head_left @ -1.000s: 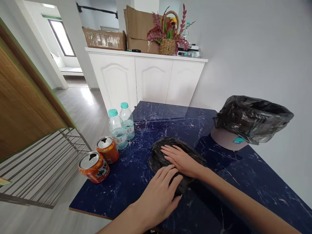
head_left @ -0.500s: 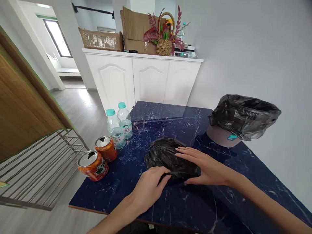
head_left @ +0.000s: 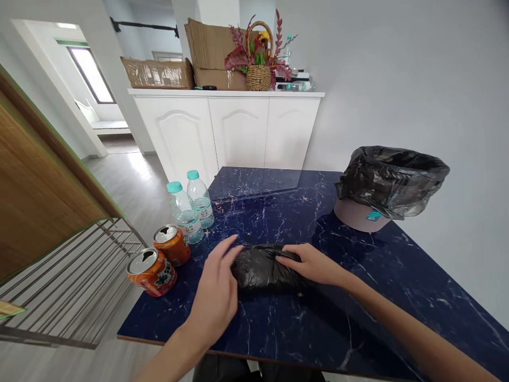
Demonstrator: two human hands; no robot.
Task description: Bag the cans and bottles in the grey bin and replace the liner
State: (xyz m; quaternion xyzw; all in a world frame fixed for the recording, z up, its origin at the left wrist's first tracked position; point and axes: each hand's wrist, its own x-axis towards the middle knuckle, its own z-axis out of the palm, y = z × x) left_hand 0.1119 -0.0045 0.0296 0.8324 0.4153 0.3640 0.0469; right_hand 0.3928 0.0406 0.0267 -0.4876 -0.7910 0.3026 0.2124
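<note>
A black plastic bag [head_left: 262,268], bunched into a long low bundle, lies on the dark blue marbled table [head_left: 270,191]. My right hand [head_left: 304,262] pinches a fold along its right top edge between thumb and fingers. At the bundle's left end, my left hand [head_left: 217,281] is held with its fingers stretched out and apart, beside the plastic. I cannot tell whether that hand touches the bag. Whatever may be inside the bundle is hidden.
Two orange cans [head_left: 151,271] and two water bottles [head_left: 186,212] with teal caps stand along the left edge. At the right sits a grey bin [head_left: 360,216] lined with a black bag [head_left: 389,178]. Behind is a white cabinet [head_left: 238,127] bearing boxes and a flower basket [head_left: 259,78].
The bag has gone from a loose heap to a flatter, longer bundle. My left hand has let go and moved left with fingers extended. My right hand has closed on a fold.
</note>
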